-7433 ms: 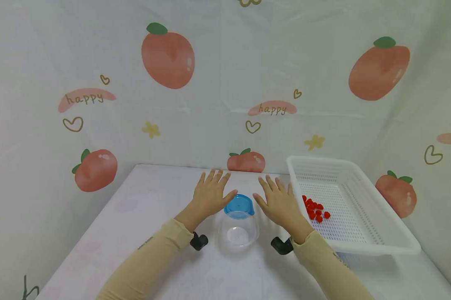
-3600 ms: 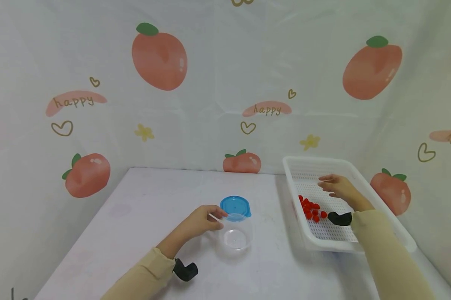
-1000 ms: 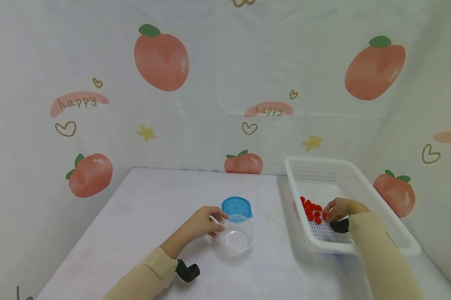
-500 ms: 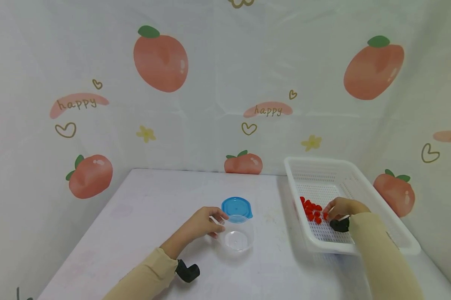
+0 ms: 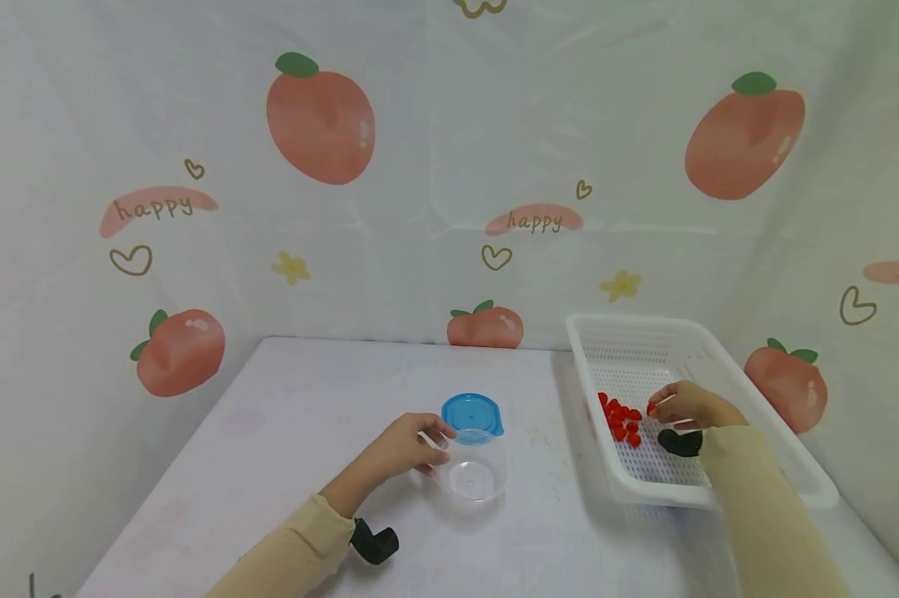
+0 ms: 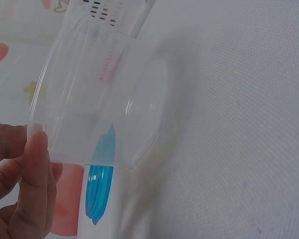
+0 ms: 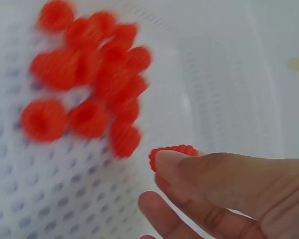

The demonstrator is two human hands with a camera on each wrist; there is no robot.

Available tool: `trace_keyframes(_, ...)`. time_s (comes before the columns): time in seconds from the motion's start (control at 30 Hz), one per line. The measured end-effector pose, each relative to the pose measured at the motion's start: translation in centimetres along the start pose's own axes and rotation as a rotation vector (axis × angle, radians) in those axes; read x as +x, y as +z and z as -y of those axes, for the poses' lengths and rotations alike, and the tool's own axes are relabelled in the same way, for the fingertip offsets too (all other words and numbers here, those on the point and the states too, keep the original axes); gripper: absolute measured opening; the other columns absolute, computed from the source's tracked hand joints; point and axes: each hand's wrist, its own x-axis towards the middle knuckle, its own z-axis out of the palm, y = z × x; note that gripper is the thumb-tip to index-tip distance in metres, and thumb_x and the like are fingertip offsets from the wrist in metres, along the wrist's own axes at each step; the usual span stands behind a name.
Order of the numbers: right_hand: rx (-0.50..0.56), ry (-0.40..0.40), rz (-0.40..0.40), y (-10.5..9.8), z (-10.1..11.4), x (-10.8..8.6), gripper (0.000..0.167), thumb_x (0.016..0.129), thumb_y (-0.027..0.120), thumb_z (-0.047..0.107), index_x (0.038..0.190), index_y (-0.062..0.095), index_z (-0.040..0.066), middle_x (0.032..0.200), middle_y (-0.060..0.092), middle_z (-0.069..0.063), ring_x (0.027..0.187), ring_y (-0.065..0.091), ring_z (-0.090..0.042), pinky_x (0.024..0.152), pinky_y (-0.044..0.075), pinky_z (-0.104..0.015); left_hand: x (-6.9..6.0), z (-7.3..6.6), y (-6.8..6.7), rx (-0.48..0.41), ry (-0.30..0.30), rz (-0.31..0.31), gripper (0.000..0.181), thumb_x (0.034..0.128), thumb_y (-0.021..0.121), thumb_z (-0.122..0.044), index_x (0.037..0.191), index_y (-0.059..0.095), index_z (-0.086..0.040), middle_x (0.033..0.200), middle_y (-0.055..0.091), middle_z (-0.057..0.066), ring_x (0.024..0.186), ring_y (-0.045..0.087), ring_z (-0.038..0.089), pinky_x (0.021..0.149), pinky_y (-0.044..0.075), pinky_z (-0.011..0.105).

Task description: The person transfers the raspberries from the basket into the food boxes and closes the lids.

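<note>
A clear plastic bowl [image 5: 474,477] stands upright on the table, and my left hand [image 5: 408,444] pinches its rim at the left side. In the left wrist view, thumb and fingers meet on the edge of the clear bowl [image 6: 89,114]. My right hand [image 5: 692,404] is over the white basket and pinches one raspberry [image 7: 174,152] between thumb and finger. Several more red raspberries [image 5: 618,422] lie in a cluster at the basket's left side; the right wrist view shows those raspberries [image 7: 109,69] up close, blurred, with hollow centres.
The white perforated basket [image 5: 726,492] stands at the right of the table [image 5: 330,390]. A blue lid [image 5: 470,413] lies flat just behind the bowl. A printed curtain [image 5: 434,149] hangs behind the table.
My right hand went from above the basket down to the raspberries, and now has lifted slightly with one raspberry pinched. My left hand went from raised and spread to the bowl's rim.
</note>
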Motion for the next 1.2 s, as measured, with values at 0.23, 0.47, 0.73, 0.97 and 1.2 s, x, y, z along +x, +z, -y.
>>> trace_keyframes(0.23, 0.119, -0.176, -0.018, -0.9, 0.0, 0.2, 0.045, 0.098, 0.054, 0.017, 0.128, 0.041, -0.014, 0.107, 0.068, -0.008, 0.100, 0.065, -0.019, 0.097, 0.052, -0.043, 0.0, 0.1, 0.0, -0.009, 0.013, 0.003, 0.028, 0.0821, 0.073, -0.004, 0.109, 0.066, -0.002, 0.098, 0.060, 0.011, 0.065, 0.058, 0.016, 0.060, 0.058, 0.028)
trace_keyframes(0.47, 0.127, -0.337, -0.032, -0.5, 1.8, -0.4, 0.059, 0.098, 0.057, 0.022, 0.139, 0.032, -0.013, 0.107, 0.061, 0.004, 0.095, 0.061, -0.002, 0.095, 0.053, -0.037, 0.1, 0.2, 0.0, -0.009, 0.012, 0.000, 0.027, 0.0820, 0.074, -0.004, 0.108, 0.067, -0.003, 0.097, 0.060, 0.011, 0.064, 0.058, 0.016, 0.060, 0.058, 0.027)
trace_keyframes(0.73, 0.172, -0.465, -0.072, 1.1, 4.8, -1.0, 0.053, 0.098, 0.056, 0.020, 0.137, 0.039, -0.012, 0.111, 0.059, 0.003, 0.094, 0.061, 0.001, 0.086, 0.052, -0.015, 0.1, 0.2, 0.0, -0.010, 0.011, 0.001, 0.028, 0.0823, 0.074, -0.005, 0.109, 0.067, -0.003, 0.098, 0.059, 0.010, 0.065, 0.059, 0.016, 0.060, 0.058, 0.027)
trace_keyframes(0.97, 0.205, -0.528, -0.138, 3.3, 8.1, -2.3, 0.050, 0.097, 0.058, 0.024, 0.134, 0.046, -0.008, 0.111, 0.059, 0.007, 0.096, 0.060, 0.002, 0.087, 0.051, -0.013, 0.1, 0.1, 0.0, -0.005, 0.017, -0.001, 0.027, 0.0824, 0.074, -0.005, 0.109, 0.066, -0.003, 0.097, 0.060, 0.011, 0.065, 0.059, 0.016, 0.060, 0.058, 0.027)
trace_keyframes(1.2, 0.209, -0.581, -0.222, 6.1, 11.0, -3.6, 0.048, 0.096, 0.061, 0.024, 0.134, 0.049, -0.003, 0.114, 0.059, 0.001, 0.096, 0.061, 0.001, 0.091, 0.050, -0.017, 0.1, 0.3, -0.1, -0.019, 0.026, 0.008, 0.027, 0.0824, 0.073, -0.004, 0.108, 0.067, -0.003, 0.097, 0.060, 0.010, 0.064, 0.058, 0.015, 0.060, 0.058, 0.027)
